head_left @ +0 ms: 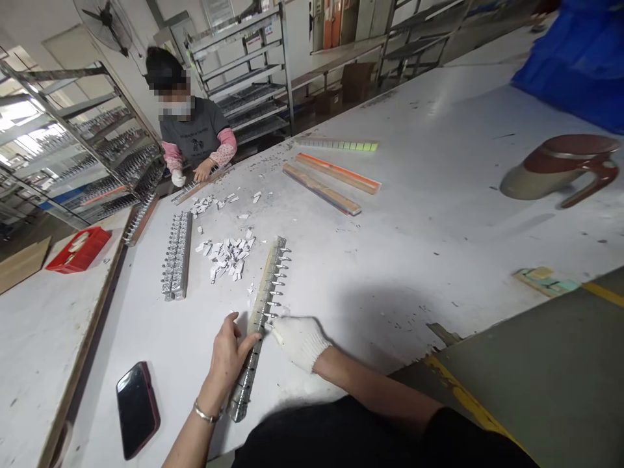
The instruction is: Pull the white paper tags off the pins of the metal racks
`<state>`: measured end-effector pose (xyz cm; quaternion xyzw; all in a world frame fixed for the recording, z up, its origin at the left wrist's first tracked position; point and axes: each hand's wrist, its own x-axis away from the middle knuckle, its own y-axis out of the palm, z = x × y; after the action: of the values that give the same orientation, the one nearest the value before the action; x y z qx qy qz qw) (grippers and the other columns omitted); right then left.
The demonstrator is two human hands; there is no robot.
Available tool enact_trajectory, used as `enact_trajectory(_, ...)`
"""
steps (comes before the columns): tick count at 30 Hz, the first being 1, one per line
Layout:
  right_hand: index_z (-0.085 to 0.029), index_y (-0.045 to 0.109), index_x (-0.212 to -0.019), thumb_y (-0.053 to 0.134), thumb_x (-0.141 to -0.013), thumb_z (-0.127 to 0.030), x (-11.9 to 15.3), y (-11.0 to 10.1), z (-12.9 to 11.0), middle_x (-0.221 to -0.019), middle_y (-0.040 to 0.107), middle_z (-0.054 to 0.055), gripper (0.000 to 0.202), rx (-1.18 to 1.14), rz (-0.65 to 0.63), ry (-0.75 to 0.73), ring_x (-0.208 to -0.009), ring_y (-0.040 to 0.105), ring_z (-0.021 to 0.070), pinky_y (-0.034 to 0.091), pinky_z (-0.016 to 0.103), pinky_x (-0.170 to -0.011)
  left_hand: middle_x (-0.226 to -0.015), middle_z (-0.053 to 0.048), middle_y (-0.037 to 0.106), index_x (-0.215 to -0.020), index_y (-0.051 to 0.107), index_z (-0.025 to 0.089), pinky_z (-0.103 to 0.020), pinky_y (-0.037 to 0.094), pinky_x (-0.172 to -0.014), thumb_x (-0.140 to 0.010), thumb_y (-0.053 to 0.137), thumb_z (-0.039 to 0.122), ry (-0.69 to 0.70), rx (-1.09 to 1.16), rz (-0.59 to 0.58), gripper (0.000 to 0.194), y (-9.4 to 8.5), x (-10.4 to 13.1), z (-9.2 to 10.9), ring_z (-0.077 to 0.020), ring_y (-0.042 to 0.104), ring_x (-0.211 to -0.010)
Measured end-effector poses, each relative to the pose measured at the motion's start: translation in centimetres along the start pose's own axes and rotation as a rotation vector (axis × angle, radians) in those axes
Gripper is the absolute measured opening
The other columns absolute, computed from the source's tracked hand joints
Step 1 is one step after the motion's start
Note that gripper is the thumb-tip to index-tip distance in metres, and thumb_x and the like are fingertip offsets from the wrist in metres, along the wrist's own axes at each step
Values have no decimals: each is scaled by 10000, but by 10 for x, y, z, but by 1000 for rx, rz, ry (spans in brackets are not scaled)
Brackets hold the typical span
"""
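Note:
A long narrow bar (pixel 266 286) lies on the white table in front of me, with a row of small metal pieces sticking out along the right side of its far half. Against its left side rests my bare left hand (pixel 229 354), the thumb across the bar and the fingers apart. My right hand (pixel 299 339), in a white knitted glove, is at the bar's right edge, its fingertips pinched at one of the metal pieces. Whatever lies between those fingertips is too small to make out. White chips (pixel 233 255) lie scattered beyond the bar.
Two bars of metal parts (pixel 176 257) and a phone (pixel 138 409) lie left. Wooden strips (pixel 322 188), a mug (pixel 546 170) and a blue cloth (pixel 575 65) are farther right. A person (pixel 197 133) works across the table. A red basket (pixel 80 250) stands at far left.

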<state>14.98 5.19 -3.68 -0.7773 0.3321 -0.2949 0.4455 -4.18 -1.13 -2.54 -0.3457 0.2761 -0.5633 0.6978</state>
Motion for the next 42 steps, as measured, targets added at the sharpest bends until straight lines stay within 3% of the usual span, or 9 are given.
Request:
enact_trajectory(4, -140, 690, -938, 511, -927, -208, -9, 19, -5, -815, 753, 149, 192, 22, 78, 22, -791, 752, 337, 539, 397, -618, -815, -29, 644, -965, 627, 184, -321, 447, -639, -767, 725, 488, 39, -66, -146, 376, 6, -16, -8, -216, 603, -721)
enact_trajectory(9, -123, 694, -871, 511, -901, -173, -10, 32, -5, -789, 742, 162, 192, 29, 111, -63, -772, 745, 350, 535, 419, -606, -800, -8, 624, -900, 568, 215, -322, 446, -671, -787, 657, 391, 46, -91, -112, 227, 17, -13, -14, -207, 602, -734)
enact_trajectory(18, -108, 693, -900, 562, -832, -122, -25, 2, -9, -854, 754, 175, 148, 119, -38, -230, -811, 733, 368, 553, 508, -681, -764, 19, 541, -812, 480, 240, -301, 398, -636, -787, 633, 393, 84, -128, -127, 218, 17, -17, -18, -186, 550, -695)
enact_trajectory(25, -152, 688, -947, 564, -869, -152, -26, 3, -13, -897, 766, 141, 147, 58, -25, -155, -874, 739, 333, 546, 463, -775, -756, 21, 562, -837, 544, 212, -288, 409, -637, -791, 681, 406, 83, -52, -136, 242, 14, -13, -19, -164, 523, -677)
enact_trajectory(28, -158, 680, -986, 483, -965, -243, -25, 1, -3, -949, 765, 151, 216, 30, 12, -56, -890, 739, 310, 537, 385, -710, -767, -7, 622, -920, 636, 185, -290, 440, -618, -859, 635, 508, 65, 37, -122, 329, 0, -35, -34, -171, 557, -669)
enact_trajectory(32, -197, 637, -1130, 428, -1022, -408, -23, -5, 15, -1040, 766, 100, 317, -45, 134, -30, -910, 738, 249, 521, 317, -739, -838, -73, 660, -940, 659, 180, -355, 507, -733, -902, 541, 481, -76, -46, 258, 325, -28, -103, -59, -235, 628, -803)
enact_trajectory(36, -254, 599, -1270, 480, -979, -326, -15, 7, 32, -1222, 738, 44, 322, -242, 181, -5, -1013, 727, 226, 517, 319, -853, -835, -94, 643, -790, 609, 201, -421, 501, -862, -764, 653, 333, -138, -93, 367, 142, -43, -165, -71, -300, 644, -932)
enact_trajectory(39, -261, 614, -1268, 502, -935, -254, -11, 18, 40, -1254, 723, 24, 351, -377, 226, -23, -1094, 696, 198, 484, 293, -940, -726, -79, 625, -727, 584, 209, -416, 498, -828, -763, 620, 266, -160, -71, 342, 76, -45, -177, -70, -295, 663, -843)
enact_trajectory(42, -234, 662, -1166, 490, -931, -275, -7, 17, 37, -1180, 735, 43, 294, -448, 252, 11, -1046, 696, 206, 480, 298, -935, -667, -58, 628, -899, 644, 163, -393, 499, -732, -790, 598, 282, -174, -22, 302, 168, -41, -155, -59, -276, 660, -733)
